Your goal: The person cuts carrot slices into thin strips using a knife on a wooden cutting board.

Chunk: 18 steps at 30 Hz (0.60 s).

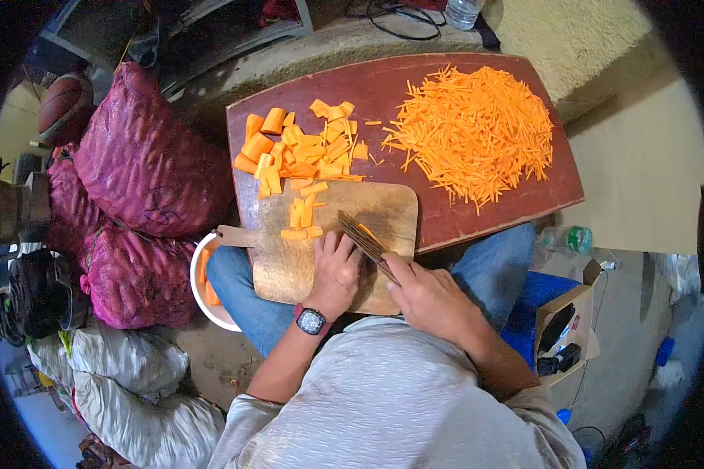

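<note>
My right hand (434, 301) grips a knife (364, 241), its dark blade slanting across the wooden cutting board (281, 270). Close to the blade's left side, my left hand (336, 273) presses down with curled fingers; whatever lies beneath them is hidden. A little orange carrot (368, 231) shows along the blade's right edge. Several flat carrot slices (301, 219) lie on the board beyond my left fingertips. Behind the board are carrot chunks and slabs (305, 144) in a pile. A large heap of carrot sticks (481, 133) covers the right side of the red tabletop (383, 184).
Left of my knee stands a white tub (219, 315) with orange pieces inside. Full pink mesh sacks (145, 164) and white sacks (145, 399) crowd the left side. To the right are a plastic bottle (569, 238) and an open cardboard box (575, 301). A basketball (66, 109) sits far left.
</note>
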### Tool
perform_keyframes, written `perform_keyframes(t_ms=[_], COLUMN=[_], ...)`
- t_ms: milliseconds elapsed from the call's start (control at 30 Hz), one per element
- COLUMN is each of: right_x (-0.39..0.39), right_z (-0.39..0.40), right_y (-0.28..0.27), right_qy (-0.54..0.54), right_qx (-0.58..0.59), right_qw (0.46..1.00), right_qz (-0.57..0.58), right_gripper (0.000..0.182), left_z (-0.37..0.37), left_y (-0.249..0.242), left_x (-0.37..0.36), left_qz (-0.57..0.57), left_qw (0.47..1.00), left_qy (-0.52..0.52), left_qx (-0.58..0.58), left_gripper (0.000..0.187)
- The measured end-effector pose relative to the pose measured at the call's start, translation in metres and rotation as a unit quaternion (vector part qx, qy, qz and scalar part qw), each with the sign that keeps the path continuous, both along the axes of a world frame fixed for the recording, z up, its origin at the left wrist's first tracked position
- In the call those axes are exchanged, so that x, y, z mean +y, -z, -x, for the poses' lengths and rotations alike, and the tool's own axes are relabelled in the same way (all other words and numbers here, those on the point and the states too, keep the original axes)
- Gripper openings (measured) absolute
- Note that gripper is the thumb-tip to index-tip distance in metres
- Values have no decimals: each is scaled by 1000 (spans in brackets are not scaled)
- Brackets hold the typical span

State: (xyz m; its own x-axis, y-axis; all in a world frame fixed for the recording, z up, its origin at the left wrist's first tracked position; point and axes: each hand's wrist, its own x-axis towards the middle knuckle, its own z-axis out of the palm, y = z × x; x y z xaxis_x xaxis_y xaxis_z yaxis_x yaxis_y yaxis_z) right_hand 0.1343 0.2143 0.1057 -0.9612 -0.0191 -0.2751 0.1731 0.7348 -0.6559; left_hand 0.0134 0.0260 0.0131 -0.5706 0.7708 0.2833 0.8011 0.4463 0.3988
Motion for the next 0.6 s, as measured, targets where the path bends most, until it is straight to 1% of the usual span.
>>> perform_keyframes(t_ms=[100, 200, 267, 367, 500, 567, 600], right_x=[0, -4, -5, -5, -9, -6, -6], right_z=[-2, -13, -13, 6, 12, 3, 4], right_y=[-1, -14, -15, 0, -3, -19, -16], right_qy=[-4, 6, 21, 20, 16, 27, 23], right_qx=[-9, 0, -22, -44, -8, -60, -61], right_qw=[1000, 1000, 1000, 999, 1000, 998, 998], right_qz=[1, 8, 6, 18, -5, 25, 25], right_gripper=[48, 48, 47, 47, 47, 48, 48], left_z=[1, 0, 2, 2, 1, 2, 2], left_y=[-3, -2, 0, 1, 3, 3, 2], left_x=[0, -1, 1, 1, 0, 0, 0], left_qz=[11, 16, 7, -4, -14, -13, -11], left_qw=[1000, 1000, 1000, 1000, 1000, 1000, 999], left_qy=[15, 19, 18, 18, 17, 19, 22], left_qx=[23, 12, 17, 12, -2, 16, 34], left_gripper=[34, 35, 35, 35, 36, 37, 37])
